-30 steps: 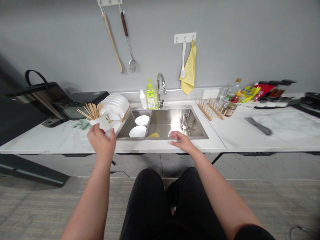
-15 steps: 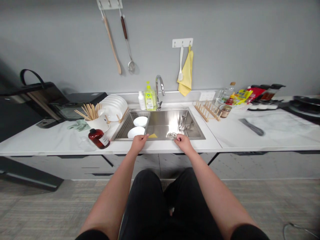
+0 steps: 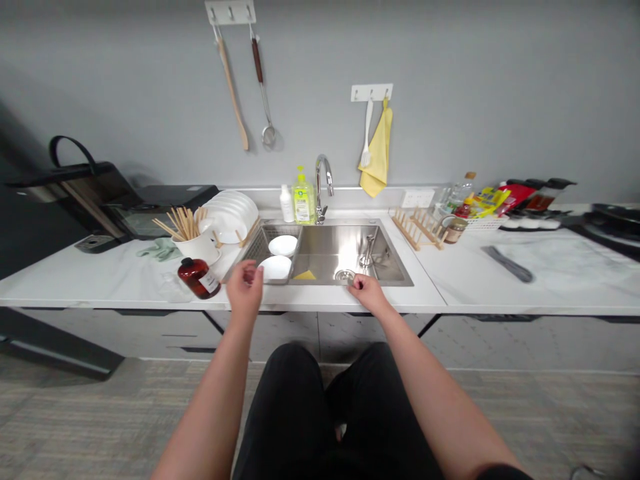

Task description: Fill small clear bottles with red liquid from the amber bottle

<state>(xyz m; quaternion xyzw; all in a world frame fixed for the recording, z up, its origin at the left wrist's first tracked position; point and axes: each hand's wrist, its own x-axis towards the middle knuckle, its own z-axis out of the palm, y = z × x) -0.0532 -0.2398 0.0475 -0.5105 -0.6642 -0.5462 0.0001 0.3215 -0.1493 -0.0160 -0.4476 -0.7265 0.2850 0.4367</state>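
My left grip (image 3: 245,283) is loosely spread, brown bottle (image 3: 199,278) at nine o'clock, white bowl (image 3: 276,268) at two; my right grip (image 3: 365,291), pressed together, has the sink (image 3: 330,250) at eleven.

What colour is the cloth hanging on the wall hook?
The cloth is yellow; it shows best in the head view now.

Sink (image 3: 333,243): one. Within it: white bowls (image 3: 276,269), two. Behind it: bottles (image 3: 303,203), two; tap (image 3: 320,215), one. Left of it: amber bottle (image 3: 199,277), one. Above it: hook rails (image 3: 221,13), two, three hooks (image 3: 371,95) each.
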